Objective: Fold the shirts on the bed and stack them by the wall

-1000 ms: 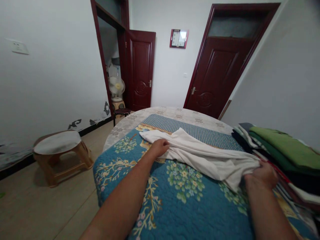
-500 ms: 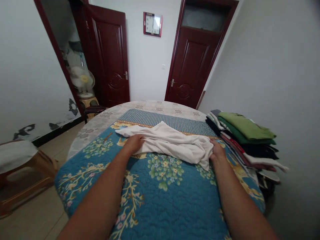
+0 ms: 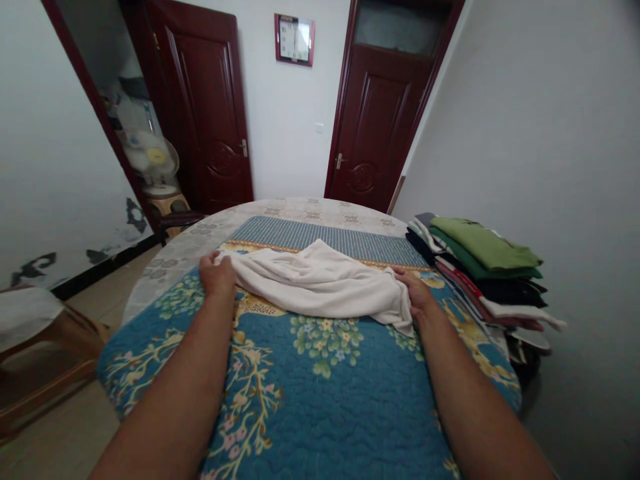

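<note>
The white cloth lies crumpled lengthwise across the middle of the table, on the blue flowered quilt that covers the near part. My left grip is closed on the cloth's left end, fingers curled over its corner. My right grip is closed on the bunched right end. Half a second ago my left grip sat further in along the cloth. Now it is out toward the table's left edge, and the cloth is drawn longer and flatter between my two hands. My right grip has hardly shifted.

At the table's right edge, just beside my right grip but not touching it, a stack of folded clothes leans outward, with a green piece on top. It overhangs the edge next to the wall.

Beyond the far edge are two dark red doors and a clock. Left of the table are a fan in an open doorway and a wooden stool on the floor.
</note>
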A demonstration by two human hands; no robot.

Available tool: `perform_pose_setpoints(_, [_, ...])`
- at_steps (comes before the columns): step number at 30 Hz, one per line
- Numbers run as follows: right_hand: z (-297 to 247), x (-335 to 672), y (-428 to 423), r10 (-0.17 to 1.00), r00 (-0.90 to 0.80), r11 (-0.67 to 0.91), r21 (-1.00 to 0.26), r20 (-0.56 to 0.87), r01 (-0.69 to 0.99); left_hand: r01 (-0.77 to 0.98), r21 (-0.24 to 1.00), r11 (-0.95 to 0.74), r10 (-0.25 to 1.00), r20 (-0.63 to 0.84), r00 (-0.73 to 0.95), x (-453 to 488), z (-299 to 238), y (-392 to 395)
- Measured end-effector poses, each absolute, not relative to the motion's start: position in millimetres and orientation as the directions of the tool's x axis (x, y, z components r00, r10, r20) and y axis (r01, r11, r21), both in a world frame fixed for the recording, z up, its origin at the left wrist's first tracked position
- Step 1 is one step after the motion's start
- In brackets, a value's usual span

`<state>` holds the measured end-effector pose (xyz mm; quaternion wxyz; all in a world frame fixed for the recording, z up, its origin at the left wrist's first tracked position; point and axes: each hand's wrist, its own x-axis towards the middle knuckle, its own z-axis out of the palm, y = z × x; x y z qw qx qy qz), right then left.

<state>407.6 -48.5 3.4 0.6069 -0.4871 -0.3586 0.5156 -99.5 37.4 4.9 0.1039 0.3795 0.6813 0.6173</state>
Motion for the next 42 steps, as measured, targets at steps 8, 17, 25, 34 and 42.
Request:
perform_pose_setpoints(8, [-3.2, 411.2, -46.2, 0.977, 0.201, -0.03, -0.973, -0.078, -0.228, 0.703, 0.645, -0.3, 0.873, 0.483, -0.07, -49.6, 23.7, 11.7])
perform_pose_setpoints(17, [21.2, 400.3, -57.0, 0.962, 0.262, 0.172, -0.904, 0.07, -0.39, 0.555, 0.686, -0.47, 0.867, 0.241, 0.435, -27.7, 42.0, -20.9])
perform_pose_setpoints(25, [24.8, 380.9, -56.4, 0.941, 0.316, 0.274, -0.824, 0.122, -0.496, 0.698, 0.386, -0.604, 0.797, 0.307, 0.52, -8.5, 18.6, -18.3])
perform_pose_setpoints(34, [-2.5, 375.6, -38.6, 0.917, 0.391, 0.248, -0.884, 0.082, -0.396, 0.674, 0.424, -0.604, 0.797, 0.336, 0.502, -16.7, -5.4, 4.4])
perform_pose_setpoints(42, [-16.6, 368.6, -42.1, 0.762, 0.3, 0.161, -0.616, 0.574, 0.771, 0.624, 0.303, -0.72, 0.688, 0.423, 0.589, -9.6, -18.7, 12.7])
